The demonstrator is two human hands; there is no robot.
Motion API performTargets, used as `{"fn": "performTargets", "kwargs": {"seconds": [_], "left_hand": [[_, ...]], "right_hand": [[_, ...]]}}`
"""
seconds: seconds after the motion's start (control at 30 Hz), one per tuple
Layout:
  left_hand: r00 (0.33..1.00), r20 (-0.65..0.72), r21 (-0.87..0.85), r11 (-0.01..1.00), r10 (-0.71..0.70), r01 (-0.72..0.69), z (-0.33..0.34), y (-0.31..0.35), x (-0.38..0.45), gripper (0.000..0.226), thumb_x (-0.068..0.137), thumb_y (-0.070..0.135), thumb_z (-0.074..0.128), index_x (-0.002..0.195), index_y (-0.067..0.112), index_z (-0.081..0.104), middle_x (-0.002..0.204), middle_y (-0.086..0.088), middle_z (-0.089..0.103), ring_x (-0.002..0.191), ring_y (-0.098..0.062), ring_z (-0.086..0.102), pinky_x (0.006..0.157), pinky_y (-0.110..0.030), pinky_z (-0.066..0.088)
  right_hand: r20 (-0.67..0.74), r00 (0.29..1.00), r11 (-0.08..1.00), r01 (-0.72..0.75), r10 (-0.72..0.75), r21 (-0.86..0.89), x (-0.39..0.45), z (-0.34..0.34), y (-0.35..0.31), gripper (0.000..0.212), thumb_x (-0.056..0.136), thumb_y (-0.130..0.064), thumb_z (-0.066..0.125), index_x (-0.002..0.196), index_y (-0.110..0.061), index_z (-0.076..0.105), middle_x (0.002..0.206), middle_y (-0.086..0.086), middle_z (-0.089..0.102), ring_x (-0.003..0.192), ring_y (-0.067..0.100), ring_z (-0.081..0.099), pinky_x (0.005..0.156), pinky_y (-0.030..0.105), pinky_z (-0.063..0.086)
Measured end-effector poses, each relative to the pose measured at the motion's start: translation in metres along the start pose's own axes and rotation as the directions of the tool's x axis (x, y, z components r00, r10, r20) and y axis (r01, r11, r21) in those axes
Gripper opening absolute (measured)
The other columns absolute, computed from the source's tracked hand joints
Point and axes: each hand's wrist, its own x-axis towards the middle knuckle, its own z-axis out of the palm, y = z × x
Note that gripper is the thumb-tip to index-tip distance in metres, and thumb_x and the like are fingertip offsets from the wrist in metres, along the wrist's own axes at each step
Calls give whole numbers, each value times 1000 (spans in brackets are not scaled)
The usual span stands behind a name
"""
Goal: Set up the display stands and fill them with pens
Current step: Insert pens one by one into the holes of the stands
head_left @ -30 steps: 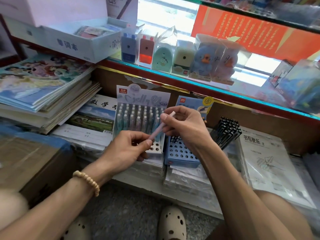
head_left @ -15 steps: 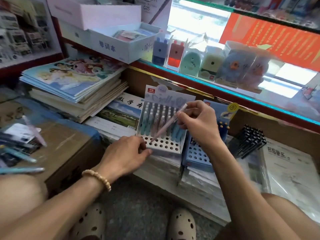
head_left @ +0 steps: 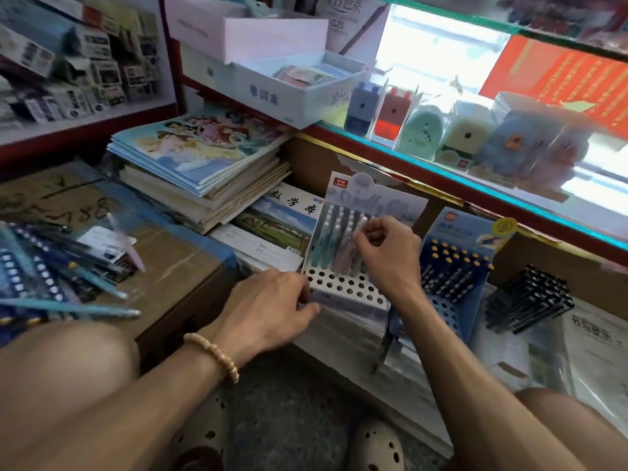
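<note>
A white perforated display stand [head_left: 343, 287] with a pale printed backboard leans on the low shelf, its back rows filled with pastel pens [head_left: 331, 239]. My right hand [head_left: 390, 256] is over those pens, fingertips pinching the top of a pinkish pen standing in the stand. My left hand [head_left: 272, 305] grips the stand's front left corner. A blue display stand [head_left: 452, 266] with dark pens stands just right of it. Loose pens [head_left: 68, 283] lie in a heap on a cardboard box at the left.
A stack of colourful notebooks [head_left: 204, 164] and exercise books sits left of the stands. A bundle of black pens [head_left: 530, 297] lies to the right on plastic-wrapped paper packs. Pencil sharpeners [head_left: 458, 130] line the glass counter above. My knees and shoes are below.
My right hand has lowered the pinkish pen from mid-air into a hole of the white stand. My left hand let go of the pen's lower end and took the stand's corner. The view swung left.
</note>
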Motion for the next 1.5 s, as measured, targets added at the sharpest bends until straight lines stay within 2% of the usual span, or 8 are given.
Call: {"fn": "performTargets", "kwargs": {"seconds": [0.2, 0.37, 0.53, 0.7, 0.93, 1.1, 1.3, 1.5], "left_hand": [[1000, 16, -39, 999, 17, -17, 2, 0, 3, 22, 95, 49, 57, 107, 31, 60, 98, 12, 64, 87, -4, 58, 72, -21, 42], [999, 16, -44, 999, 33, -32, 4, 2, 4, 25, 95, 50, 56, 109, 30, 60, 98, 12, 64, 87, -4, 58, 74, -22, 44], [999, 13, -50, 998, 43, -42, 3, 3, 4, 26, 95, 50, 56, 110, 30, 61, 100, 12, 65, 90, -5, 60, 79, -24, 48], [999, -4, -51, 998, 41, -41, 2, 2, 4, 28, 94, 51, 55, 110, 30, 63, 99, 10, 66, 90, -8, 59, 76, -25, 45], [997, 27, -150, 987, 71, -66, 4, 1, 3, 26, 93, 50, 58, 106, 28, 64, 96, 12, 66, 87, -5, 62, 81, -28, 54], [991, 59, -256, 961, 122, -103, 6, 0, 4, 24, 93, 48, 59, 104, 28, 66, 96, 12, 66, 88, -1, 61, 81, -25, 55], [989, 64, -277, 954, 137, -114, 8, -2, 0, 21, 93, 45, 60, 104, 28, 65, 97, 14, 65, 89, 2, 60, 78, -17, 50], [994, 53, -259, 963, 92, -75, -5, -11, -3, 22, 92, 47, 59, 107, 32, 65, 99, 16, 64, 92, 2, 59, 82, -22, 53]], "right_hand": [[26, 999, 999, 39, -39, -15, -2, 3, -4, 8, 92, -19, 69, 100, -18, 66, 84, -13, 61, 79, -1, 61, 66, 12, 52], [15, 1000, 1000, 22, -21, -8, 2, 2, -2, 10, 91, -19, 70, 100, -18, 67, 86, -10, 63, 80, 1, 62, 71, 17, 55], [76, 996, 997, 58, -54, -44, 0, -2, -6, 10, 90, -17, 71, 99, -15, 67, 85, -9, 63, 80, 3, 63, 72, 19, 55], [159, 986, 991, 72, -53, -116, -2, 2, -3, 5, 90, -15, 70, 95, -16, 68, 77, -15, 60, 73, -2, 59, 63, 10, 47], [135, 989, 995, -50, 61, -83, -9, 23, 11, 6, 92, -17, 67, 87, -15, 69, 75, -5, 68, 71, 10, 68, 71, 36, 60], [119, 991, 994, -55, 66, -96, -9, 28, 8, 7, 93, -17, 66, 86, -16, 69, 74, -4, 68, 70, 10, 67, 70, 37, 60], [115, 990, 992, -68, 80, -109, -12, 23, 8, 8, 90, -23, 68, 85, -17, 72, 73, -6, 68, 71, 10, 66, 71, 41, 59], [55, 997, 994, 63, -58, -90, -7, -3, -20, 13, 90, -29, 69, 96, -17, 70, 82, -9, 66, 77, 6, 64, 75, 33, 59]]}}
